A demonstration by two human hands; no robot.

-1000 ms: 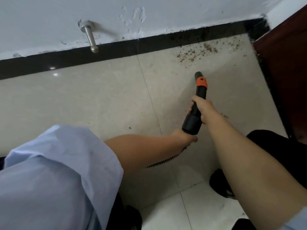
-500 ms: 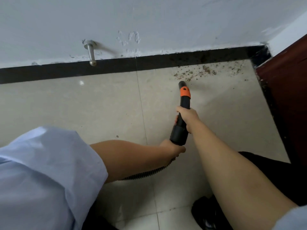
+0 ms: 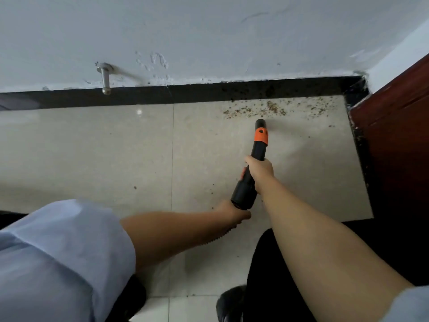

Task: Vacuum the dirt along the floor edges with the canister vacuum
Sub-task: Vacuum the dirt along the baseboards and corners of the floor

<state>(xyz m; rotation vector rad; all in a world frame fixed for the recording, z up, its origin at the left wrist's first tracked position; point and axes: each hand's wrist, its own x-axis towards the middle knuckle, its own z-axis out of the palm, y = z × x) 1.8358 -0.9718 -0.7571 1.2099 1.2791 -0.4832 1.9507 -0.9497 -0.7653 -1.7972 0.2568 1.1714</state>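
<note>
A black vacuum nozzle (image 3: pixel 257 149) with an orange collar points at the far wall. Its tip rests just short of a strip of brown dirt (image 3: pixel 267 109) scattered along the black baseboard (image 3: pixel 197 94). My right hand (image 3: pixel 260 171) grips the nozzle at its middle. My left hand (image 3: pixel 232 212) holds the ribbed black hose (image 3: pixel 222 235) just below the nozzle's wide rear end. The canister is out of view.
A metal door stopper (image 3: pixel 105 80) sticks out of the white wall at the left. A dark red door (image 3: pixel 399 140) closes the corner at the right, with more dirt along its edge. My black shoe (image 3: pixel 229 303) is at the bottom. Beige floor tiles (image 3: pixel 92 154) stretch leftward.
The nozzle tip has moved forward toward the baseboard and now sits at the near edge of the dirt. Both hands keep their hold. The view has shifted.
</note>
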